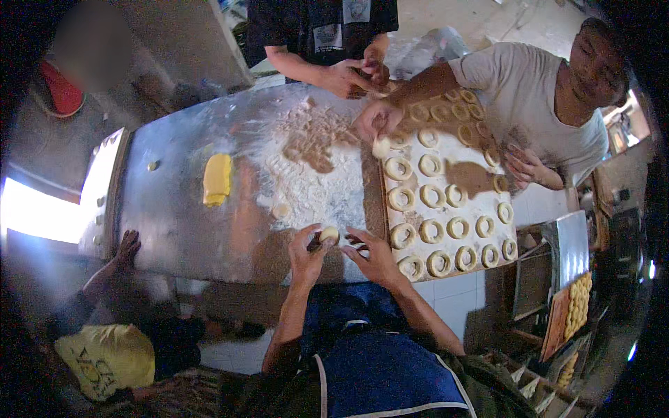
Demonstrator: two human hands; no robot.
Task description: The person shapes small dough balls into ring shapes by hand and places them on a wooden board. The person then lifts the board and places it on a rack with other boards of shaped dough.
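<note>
My left hand (306, 256) is closed on a small round piece of dough (329, 234), held just above the near edge of the metal table (181, 230). Beside it, my right hand (376, 259) has its fingers apart and grips nothing that I can see. Loose white flour (313, 182) is spread over the table in front of my hands. A small dough piece (281, 210) lies in that flour. To the right, a floured board (435, 209) carries several rows of dough rings (432, 230).
A yellow slab (217, 180) and a small lump (152, 166) lie on the table's left. Across stand two people; one person's hand (380, 120) holds dough over the board. Another person's hand (127, 247) rests at the left near edge. Trays of dough (577, 306) are racked at right.
</note>
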